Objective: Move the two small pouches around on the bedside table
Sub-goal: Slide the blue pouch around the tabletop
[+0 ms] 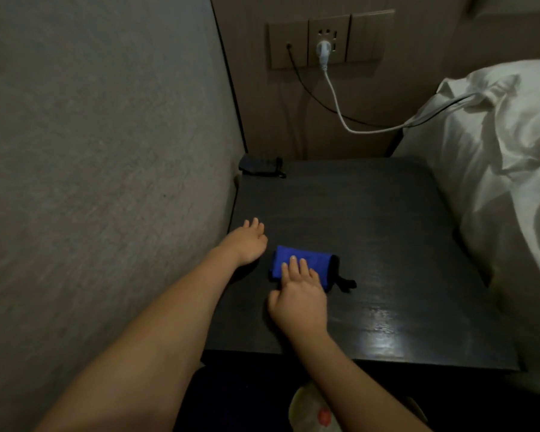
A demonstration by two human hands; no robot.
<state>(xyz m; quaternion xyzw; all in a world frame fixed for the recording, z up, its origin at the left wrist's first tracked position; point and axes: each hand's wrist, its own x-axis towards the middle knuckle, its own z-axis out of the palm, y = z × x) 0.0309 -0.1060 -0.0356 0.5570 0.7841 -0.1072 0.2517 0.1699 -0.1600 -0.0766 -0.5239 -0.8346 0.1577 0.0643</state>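
Lying on the dark bedside table [371, 232], a blue pouch [306, 260] beside bedding [496, 151]

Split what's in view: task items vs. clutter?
Task items:
- blue pouch, under the right hand fingertips
- dark pouch, far left corner of the bedside table
- left hand, open, empty, beside the blue pouch

Clutter:
- white plug and cable
- black cable
- wall sockets
- white bedding
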